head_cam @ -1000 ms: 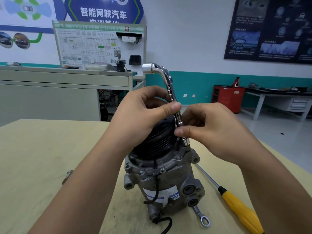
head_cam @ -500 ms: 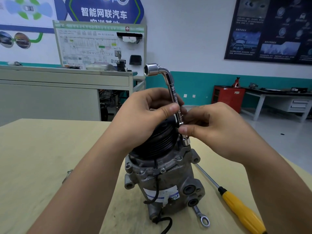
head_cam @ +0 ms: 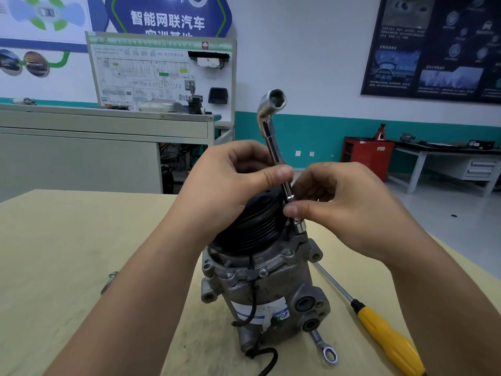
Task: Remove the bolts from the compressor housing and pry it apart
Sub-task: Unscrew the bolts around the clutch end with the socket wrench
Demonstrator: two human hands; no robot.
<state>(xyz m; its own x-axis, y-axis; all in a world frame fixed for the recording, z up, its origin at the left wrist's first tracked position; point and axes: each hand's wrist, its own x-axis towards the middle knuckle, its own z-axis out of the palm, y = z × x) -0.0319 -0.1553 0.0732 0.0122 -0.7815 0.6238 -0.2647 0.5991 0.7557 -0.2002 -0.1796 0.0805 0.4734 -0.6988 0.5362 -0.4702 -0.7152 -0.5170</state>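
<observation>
A grey metal compressor (head_cam: 260, 291) stands upright on the table (head_cam: 67, 253), its black ribbed pulley (head_cam: 252, 223) on top. A chrome L-shaped socket wrench (head_cam: 273, 126) stands nearly upright, its lower socket set on the housing's upper right edge. My left hand (head_cam: 227, 183) pinches the wrench shaft with thumb and fingers above the pulley. Just below, my right hand (head_cam: 341, 202) pinches the shaft near the socket. The bolt under the socket is hidden.
A yellow-handled screwdriver (head_cam: 385, 332) lies to the right of the compressor. A ring spanner (head_cam: 325, 348) pokes out beneath the housing. A loose bolt (head_cam: 109, 280) lies at the left. A black cable (head_cam: 268, 362) trails from the compressor's base.
The wrench has turned about its shaft between my fingers: its upper bent socket end swung from pointing left to pointing right, toward me. Both hands stay in place.
</observation>
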